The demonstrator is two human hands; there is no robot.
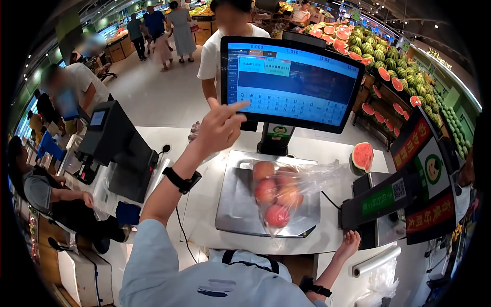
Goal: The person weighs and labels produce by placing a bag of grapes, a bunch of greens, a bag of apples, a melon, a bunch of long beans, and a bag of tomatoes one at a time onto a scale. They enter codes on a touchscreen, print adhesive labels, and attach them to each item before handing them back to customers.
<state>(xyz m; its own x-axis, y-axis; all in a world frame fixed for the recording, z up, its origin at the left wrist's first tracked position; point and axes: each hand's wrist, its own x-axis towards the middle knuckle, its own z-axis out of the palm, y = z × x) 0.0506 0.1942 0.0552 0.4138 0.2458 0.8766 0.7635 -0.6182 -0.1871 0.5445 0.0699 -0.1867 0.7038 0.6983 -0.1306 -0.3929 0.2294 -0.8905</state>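
My left hand (217, 130) is raised over the counter, its index finger stretched to the lower left of a touchscreen (302, 84), on the on-screen keyboard. It holds nothing, and its other fingers are loosely bent. Below the screen, a clear plastic bag (312, 179) with several round red-and-yellow fruits (266, 191) lies on the metal plate of a scale (238, 204). My right hand (349, 244) is low at the right, near the counter edge, fingers partly curled and apart with nothing in them.
A cut watermelon (362, 156) sits behind the scale's right side. A black stand with a QR code (398, 189) and a plastic roll (377, 261) are on the right. A black machine (120, 153) stands left. Across the counter is a person in a white shirt (208, 61).
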